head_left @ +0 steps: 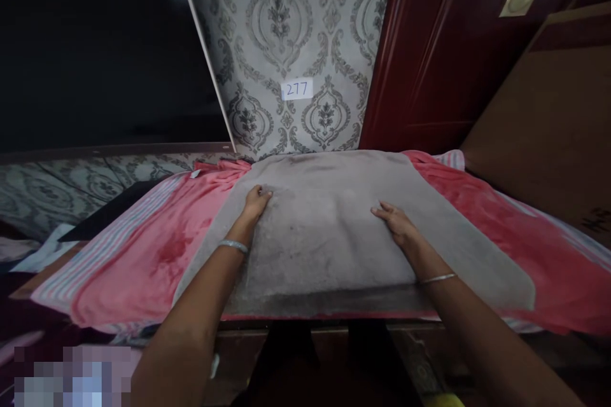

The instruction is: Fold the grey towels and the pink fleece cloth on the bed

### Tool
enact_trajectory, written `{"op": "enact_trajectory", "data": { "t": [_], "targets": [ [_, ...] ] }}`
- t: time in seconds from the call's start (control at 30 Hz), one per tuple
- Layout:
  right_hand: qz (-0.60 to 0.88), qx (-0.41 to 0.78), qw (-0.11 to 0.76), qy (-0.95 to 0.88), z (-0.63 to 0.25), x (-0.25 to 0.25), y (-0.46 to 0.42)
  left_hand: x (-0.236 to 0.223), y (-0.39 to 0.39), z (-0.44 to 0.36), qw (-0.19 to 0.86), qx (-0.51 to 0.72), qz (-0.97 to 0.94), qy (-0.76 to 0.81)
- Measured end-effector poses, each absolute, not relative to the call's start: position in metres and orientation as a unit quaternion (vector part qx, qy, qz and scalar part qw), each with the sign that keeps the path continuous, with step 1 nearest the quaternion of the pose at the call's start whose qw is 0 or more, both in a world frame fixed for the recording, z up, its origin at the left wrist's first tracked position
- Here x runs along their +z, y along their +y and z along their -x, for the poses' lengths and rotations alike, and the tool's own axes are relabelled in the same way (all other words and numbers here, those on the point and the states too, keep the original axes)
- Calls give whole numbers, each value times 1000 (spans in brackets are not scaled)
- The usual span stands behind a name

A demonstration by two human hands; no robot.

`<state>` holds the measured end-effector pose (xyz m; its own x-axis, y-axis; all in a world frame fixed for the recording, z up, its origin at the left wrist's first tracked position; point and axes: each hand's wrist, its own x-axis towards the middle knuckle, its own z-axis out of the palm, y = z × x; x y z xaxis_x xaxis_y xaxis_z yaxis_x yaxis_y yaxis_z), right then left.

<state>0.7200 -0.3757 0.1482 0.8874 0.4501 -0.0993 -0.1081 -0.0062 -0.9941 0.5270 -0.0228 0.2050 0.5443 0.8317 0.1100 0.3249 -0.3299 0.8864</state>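
A grey plush blanket (315, 235) lies over a pink-red blanket, with a raised, folded-looking layer in its middle and soft creases across it. My left hand (258, 202) is on the left part of the grey blanket, thumb and fingers closed on the fabric. Opposite it, my right hand (395, 222) grips the cloth on the right side with thumb and fingertips close together. The exact hold of the right fingertips is partly hidden. Each wrist wears a bangle. Beneath, the pink-red blanket (153, 248) shows on both sides.
Striped cloth (114, 229) edges the surface under the blankets. Behind are a patterned wall (281, 32) with a paper label reading 277 (296, 88), a large dark screen (95, 51) at left and a dark red door (429, 51). A cardboard box (554, 114) leans at right.
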Motion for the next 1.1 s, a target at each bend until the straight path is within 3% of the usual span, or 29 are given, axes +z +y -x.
{"op": "enact_trajectory", "data": {
  "t": [0.17,0.37,0.43,0.53,0.67,0.87,1.1],
  "targets": [
    [725,113,671,-107,-718,128,-377,195,-21,-533,392,267,-793,383],
    [823,91,547,-123,-721,138,-383,196,-17,-531,352,219,-819,395],
    [859,37,484,-160,-718,155,-374,203,-22,-525,319,226,-841,374],
    [897,-70,306,-312,-696,185,-333,209,-45,-520,185,205,-916,291],
    [862,-46,175,-473,-641,208,-252,199,-90,-520,29,114,-961,251],
    [847,3,142,-512,-604,186,-208,184,-108,-516,-46,71,-965,249],
    [902,14,110,-418,-666,180,-251,182,-102,-518,-55,83,-967,236]
  ]
}}
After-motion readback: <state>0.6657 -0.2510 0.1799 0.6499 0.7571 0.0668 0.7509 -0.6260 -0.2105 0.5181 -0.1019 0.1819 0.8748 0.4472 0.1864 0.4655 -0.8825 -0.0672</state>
